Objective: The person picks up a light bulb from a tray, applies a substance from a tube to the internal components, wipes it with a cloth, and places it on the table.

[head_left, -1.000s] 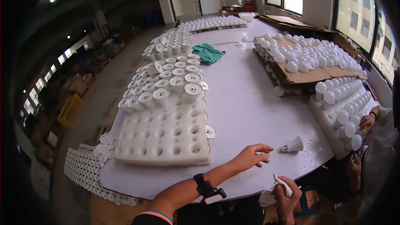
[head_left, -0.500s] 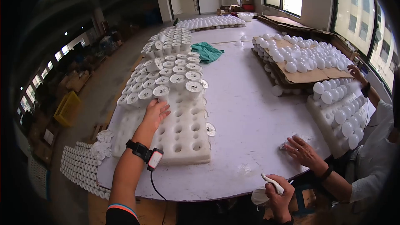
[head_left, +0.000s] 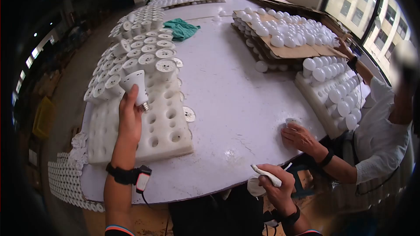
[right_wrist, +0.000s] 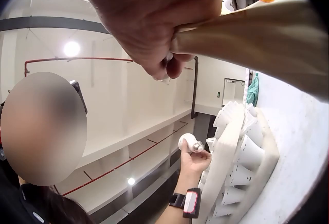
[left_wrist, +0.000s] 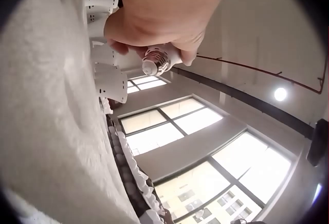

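My left hand (head_left: 130, 116) grips a white LED bulb housing (head_left: 134, 85) above the near part of a foam tray (head_left: 144, 142). Its wide end tilts up and away, and its metal screw cap points down towards the right. In the left wrist view the screw cap (left_wrist: 156, 62) shows below the fingers. Upturned housings (head_left: 165, 67) stand in rows in the foam's farther holes. My right hand (head_left: 282, 188), near the table's front edge, holds a bunched white cloth (head_left: 267, 175). That cloth (right_wrist: 257, 41) fills the upper right of the right wrist view.
On the right, another person's hand (head_left: 302, 139) lies over a bulb housing (head_left: 293, 122) on the table. Beyond are a foam tray of domed bulbs (head_left: 339, 98) and cardboard (head_left: 302, 51) carrying many white domes. A green cloth (head_left: 181, 29) lies farther back.
My left hand has swung left from the table's middle to the foam tray, then lifted a housing from its front row. The other person's hand has come over the bulb lying at right.
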Action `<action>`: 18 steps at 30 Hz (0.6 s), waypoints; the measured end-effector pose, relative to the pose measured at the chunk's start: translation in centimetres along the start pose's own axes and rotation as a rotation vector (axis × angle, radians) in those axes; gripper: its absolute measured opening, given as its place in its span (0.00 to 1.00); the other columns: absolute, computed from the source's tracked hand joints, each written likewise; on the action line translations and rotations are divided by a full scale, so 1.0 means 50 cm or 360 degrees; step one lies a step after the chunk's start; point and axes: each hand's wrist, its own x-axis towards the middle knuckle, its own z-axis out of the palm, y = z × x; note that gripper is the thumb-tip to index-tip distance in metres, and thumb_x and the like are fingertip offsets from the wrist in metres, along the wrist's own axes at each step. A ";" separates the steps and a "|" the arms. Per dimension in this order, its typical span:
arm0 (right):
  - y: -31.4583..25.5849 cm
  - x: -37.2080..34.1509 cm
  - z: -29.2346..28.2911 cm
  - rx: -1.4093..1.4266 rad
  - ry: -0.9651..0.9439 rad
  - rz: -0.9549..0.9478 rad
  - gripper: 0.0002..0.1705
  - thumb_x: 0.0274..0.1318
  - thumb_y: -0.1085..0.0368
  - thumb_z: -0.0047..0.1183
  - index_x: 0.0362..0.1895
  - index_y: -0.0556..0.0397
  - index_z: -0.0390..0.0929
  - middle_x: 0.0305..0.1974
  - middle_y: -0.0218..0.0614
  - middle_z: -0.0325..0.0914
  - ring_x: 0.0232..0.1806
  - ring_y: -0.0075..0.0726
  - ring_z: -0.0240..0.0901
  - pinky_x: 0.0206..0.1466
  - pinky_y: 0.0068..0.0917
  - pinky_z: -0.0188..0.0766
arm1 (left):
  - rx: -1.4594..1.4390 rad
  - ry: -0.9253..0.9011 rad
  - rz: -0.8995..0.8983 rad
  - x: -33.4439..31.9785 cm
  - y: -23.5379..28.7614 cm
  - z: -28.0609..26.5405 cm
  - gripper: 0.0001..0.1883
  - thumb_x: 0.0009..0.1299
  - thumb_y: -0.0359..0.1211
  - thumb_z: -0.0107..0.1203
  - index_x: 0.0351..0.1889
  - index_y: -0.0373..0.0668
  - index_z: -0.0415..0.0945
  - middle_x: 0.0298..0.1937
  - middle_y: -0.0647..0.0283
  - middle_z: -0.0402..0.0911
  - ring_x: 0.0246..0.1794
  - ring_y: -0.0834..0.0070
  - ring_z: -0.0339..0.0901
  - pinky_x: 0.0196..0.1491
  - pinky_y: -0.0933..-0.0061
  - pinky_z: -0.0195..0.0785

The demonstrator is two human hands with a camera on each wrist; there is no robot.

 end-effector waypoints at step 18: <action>0.008 0.010 0.024 -0.0331 -0.0116 -0.0655 0.24 0.34 0.72 0.60 0.43 0.50 0.75 0.17 0.28 0.67 0.14 0.26 0.65 0.14 0.22 0.61 | -0.1409 -0.1206 -0.2091 -0.382 -0.117 0.056 0.31 0.64 0.52 0.45 0.56 0.41 0.55 0.42 0.53 0.71 0.27 0.69 0.76 0.23 0.71 0.73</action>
